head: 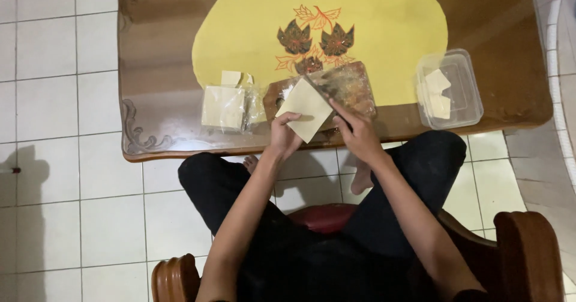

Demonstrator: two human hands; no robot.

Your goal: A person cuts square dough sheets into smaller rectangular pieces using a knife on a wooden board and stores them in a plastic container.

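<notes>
A: What do the hands have hold of?

B: The left hand (283,135) pinches the near corner of a pale square wrapper sheet (306,108), fingers closed on it. The right hand (355,132) is closed around a thin knife-like tool (321,90) that lies along the sheet's far right edge. The two hands are a little apart, with the sheet between them.

A: And where is the sheet?

B: Tilted over a wooden cutting board (345,92) at the near edge of the tabletop (156,80), about midway along it, where the yellow placemat (372,20) ends.

A: How far along does it look?

B: Partway, I would judge. A clear plastic container (450,89) toward the right end of the near edge already holds a few pale pieces. To the left of the board a stack of square sheets in a clear bag (225,107) looks thick, with a couple of small offcuts at its far edge. So some pieces are done and plenty of sheets remain.

A: Is the tool cutting right now?

B: I cannot tell; the blade is blurred.
</notes>
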